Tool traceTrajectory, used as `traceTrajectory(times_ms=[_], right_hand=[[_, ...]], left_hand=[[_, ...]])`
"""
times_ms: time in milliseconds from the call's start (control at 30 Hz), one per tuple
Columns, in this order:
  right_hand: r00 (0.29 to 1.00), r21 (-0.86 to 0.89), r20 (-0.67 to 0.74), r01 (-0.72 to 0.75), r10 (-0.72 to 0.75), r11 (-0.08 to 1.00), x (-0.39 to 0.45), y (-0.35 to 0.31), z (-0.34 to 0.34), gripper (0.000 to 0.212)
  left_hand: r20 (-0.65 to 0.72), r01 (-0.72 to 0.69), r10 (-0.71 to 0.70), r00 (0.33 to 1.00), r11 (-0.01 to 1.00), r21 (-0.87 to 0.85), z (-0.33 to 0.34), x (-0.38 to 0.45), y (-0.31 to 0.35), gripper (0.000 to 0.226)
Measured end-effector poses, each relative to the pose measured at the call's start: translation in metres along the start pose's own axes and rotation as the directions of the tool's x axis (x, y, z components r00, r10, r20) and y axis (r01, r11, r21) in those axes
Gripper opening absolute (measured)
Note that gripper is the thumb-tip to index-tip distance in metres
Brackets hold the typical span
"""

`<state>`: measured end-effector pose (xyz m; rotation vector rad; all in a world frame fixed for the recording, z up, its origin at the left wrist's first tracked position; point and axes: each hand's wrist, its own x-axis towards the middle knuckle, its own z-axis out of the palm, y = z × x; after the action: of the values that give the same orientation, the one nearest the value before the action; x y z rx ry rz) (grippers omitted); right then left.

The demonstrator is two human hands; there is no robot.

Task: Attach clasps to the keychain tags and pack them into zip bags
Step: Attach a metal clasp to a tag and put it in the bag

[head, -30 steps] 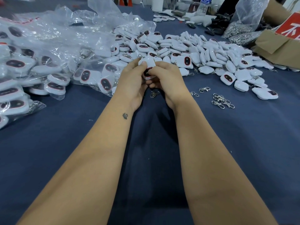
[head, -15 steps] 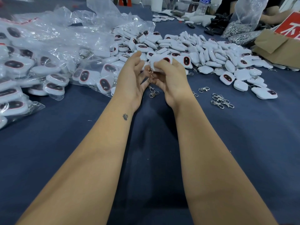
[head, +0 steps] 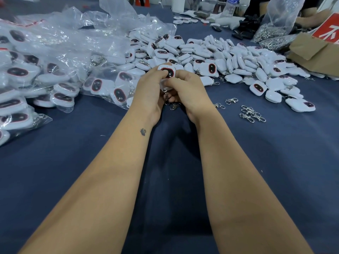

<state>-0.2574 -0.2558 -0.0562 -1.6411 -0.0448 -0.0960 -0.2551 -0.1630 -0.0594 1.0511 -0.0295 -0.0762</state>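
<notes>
Two bare forearms reach forward, hands meeting close together at centre. The left hand (head: 148, 94) and right hand (head: 187, 92) face each other with curled fingers, apparently pinching something small between them. A small tattoo marks the left wrist.

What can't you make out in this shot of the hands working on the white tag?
Head view only:
- Whether the clasp is hooked on the tag: left hand and right hand cover the joint.
- Bagged tags, far left: cut off by the edge, blurred by plastic.
- Red sign, top right: cut off, unreadable.
</notes>
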Motion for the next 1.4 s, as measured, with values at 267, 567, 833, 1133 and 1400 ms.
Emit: traceTrajectory(times_ms=[267, 567, 833, 1133, 1400], right_hand=[[0.999, -0.037, 0.039, 0.025, -0.023, 0.999, -0.0004, 0.0014, -0.0018, 0.02], [1.0, -0.032, 0.02, 0.003, -0.002, 0.999, -0.0005, 0.0003, 0.0004, 0.021], [0.998, 0.064, -0.001, -0.063, 0.063, 0.996, -0.0014, -0.0042, 0.0004, 0.022], [0.998, 0.061, -0.031, -0.054, 0.056, 0.997, -0.0006, -0.002, -0.0008, 0.027], [0.998, 0.074, -0.045, -0.04, 0.043, 0.996, -0.0001, -0.0014, -0.0015, 0.024]], left_hand=[[-0.034, 0.014, -0.013, 0.999, 0.999, 0.031, 0.001, 0.0026, -0.0024, 0.016], [-0.031, -0.006, 0.006, 0.999, 1.0, 0.015, 0.0003, 0.0023, -0.0047, 0.018], [-0.014, 0.0, 0.0, 1.0, 1.0, -0.029, 0.0006, 0.0013, -0.0029, 0.018], [0.011, 0.034, -0.034, 0.999, 0.998, -0.061, 0.0002, 0.0007, -0.0029, 0.022], [0.033, 0.05, -0.049, 0.998, 0.999, -0.02, -0.0006, 0.0005, -0.0006, 0.017]])
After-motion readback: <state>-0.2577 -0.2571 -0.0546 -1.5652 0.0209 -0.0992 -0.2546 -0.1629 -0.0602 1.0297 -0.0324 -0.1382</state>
